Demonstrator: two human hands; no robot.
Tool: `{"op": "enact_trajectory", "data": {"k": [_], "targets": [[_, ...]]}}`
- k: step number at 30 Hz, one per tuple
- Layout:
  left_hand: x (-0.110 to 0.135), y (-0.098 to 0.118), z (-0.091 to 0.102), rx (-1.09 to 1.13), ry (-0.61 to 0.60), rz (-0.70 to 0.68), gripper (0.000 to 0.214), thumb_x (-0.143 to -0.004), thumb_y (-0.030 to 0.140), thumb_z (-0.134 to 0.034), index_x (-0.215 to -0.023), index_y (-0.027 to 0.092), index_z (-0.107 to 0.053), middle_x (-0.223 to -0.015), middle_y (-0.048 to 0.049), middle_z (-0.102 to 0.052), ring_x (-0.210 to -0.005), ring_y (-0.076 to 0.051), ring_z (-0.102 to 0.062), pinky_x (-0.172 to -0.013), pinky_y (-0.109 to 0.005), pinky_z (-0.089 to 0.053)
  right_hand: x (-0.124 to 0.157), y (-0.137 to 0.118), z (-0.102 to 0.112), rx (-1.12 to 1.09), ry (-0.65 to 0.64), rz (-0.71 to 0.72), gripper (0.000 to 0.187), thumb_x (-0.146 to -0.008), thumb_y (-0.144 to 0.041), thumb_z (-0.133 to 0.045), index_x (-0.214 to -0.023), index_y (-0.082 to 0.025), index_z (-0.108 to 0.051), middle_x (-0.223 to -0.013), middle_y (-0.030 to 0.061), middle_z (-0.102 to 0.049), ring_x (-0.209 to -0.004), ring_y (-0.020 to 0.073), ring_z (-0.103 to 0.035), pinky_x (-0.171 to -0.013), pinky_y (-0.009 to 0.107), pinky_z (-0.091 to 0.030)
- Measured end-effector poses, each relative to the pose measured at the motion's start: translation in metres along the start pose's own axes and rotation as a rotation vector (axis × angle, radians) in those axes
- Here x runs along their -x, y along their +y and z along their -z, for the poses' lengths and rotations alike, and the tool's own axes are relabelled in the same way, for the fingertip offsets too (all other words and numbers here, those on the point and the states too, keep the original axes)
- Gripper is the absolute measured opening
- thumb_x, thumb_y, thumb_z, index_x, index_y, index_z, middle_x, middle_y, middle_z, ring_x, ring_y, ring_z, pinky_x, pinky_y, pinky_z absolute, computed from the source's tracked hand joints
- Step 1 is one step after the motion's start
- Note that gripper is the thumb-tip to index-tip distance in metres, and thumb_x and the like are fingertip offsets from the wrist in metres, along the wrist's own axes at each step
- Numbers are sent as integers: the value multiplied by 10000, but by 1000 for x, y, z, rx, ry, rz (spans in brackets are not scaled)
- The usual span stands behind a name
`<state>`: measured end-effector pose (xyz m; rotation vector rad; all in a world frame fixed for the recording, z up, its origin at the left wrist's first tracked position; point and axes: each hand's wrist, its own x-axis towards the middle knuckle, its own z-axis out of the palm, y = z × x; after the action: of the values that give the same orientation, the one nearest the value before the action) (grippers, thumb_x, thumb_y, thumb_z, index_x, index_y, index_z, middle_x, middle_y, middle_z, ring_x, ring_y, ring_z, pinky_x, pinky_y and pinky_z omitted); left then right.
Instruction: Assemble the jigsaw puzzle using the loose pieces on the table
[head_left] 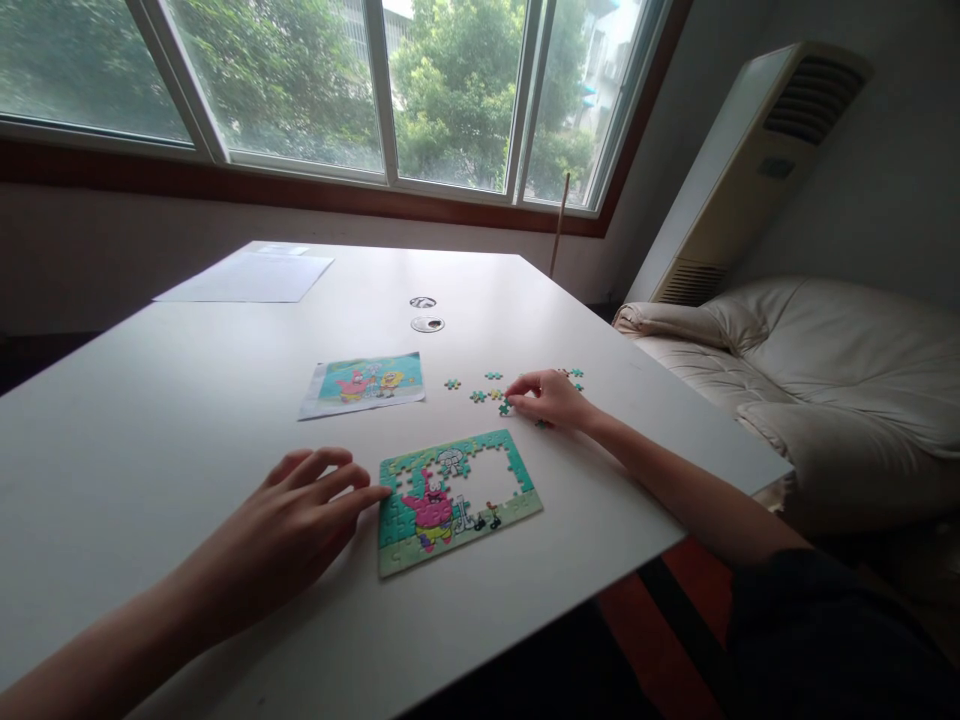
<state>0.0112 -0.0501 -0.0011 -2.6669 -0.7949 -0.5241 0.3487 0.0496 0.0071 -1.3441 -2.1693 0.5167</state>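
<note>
A partly filled cartoon jigsaw puzzle (431,515) lies on the white table, with a pink starfish figure on its left side and a white gap at its upper right. My left hand (300,515) rests beside it, fingers apart, one fingertip touching the puzzle's left edge. Beyond the puzzle, my right hand (551,398) pinches a small green puzzle piece (505,409) between thumb and finger. Several loose pieces lie around that hand, among them a green one (452,384) to its left; some are partly hidden behind the hand.
A printed reference picture (367,385) lies behind the puzzle. Farther back on the table (187,400) are two round grommets (427,325) and a sheet of paper (247,277). A cream leather sofa (825,370) stands to the right, below a tall air conditioner (750,170).
</note>
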Motion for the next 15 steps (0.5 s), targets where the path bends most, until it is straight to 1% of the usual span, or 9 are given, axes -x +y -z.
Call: {"op": "enact_trajectory", "data": {"k": [3,6,9,11,13,15], "targets": [[-1,0,0,-1,-2,6,263,-879,157,-446,-1043,251,-628,-898,-35,-656,-938,-238,-521,-766,-345,-385,0,-1,1,79,7,24,157,-754,-218,-614,-843,-181,-738,-771,13,-714,-614,96,-535,-628,220,-387],[-1,0,1,1,19,-5,268,-866,158,-453,-1035,260,-635,-888,-28,-662,-926,-234,-530,-758,-339,-387,-1,1,10,129,58,56,163,-772,-236,-610,-853,-180,-740,-776,18,-710,-635,103,-541,-627,217,-381],[-2,-1,1,3,26,-4,273,-859,156,-459,-1040,261,-633,-892,-26,-665,-929,-235,-532,-758,-338,-385,-3,10,27,185,153,17,182,-790,-263,-600,-863,-174,-740,-765,26,-706,-624,108,-538,-615,218,-381],[-2,-1,1,5,31,-8,273,-854,150,-464,-1040,258,-632,-892,-26,-667,-928,-236,-531,-759,-337,-384,-4,19,39,252,184,-41,199,-804,-276,-582,-875,-172,-736,-772,29,-706,-628,113,-545,-621,222,-384],[-2,-2,0,11,37,-12,271,-850,150,-469,-1036,258,-634,-891,-25,-668,-924,-237,-531,-757,-335,-384,-4,30,48,317,162,-90,210,-813,-281,-566,-879,-171,-733,-768,32,-705,-641,121,-558,-632,227,-388],[-1,-2,0,19,40,-8,274,-846,156,-473,-1036,265,-637,-884,-25,-670,-921,-238,-534,-751,-333,-386,-3,38,53,350,111,-114,201,-806,-273,-571,-869,-171,-733,-763,34,-706,-653,127,-571,-640,230,-390]]}}
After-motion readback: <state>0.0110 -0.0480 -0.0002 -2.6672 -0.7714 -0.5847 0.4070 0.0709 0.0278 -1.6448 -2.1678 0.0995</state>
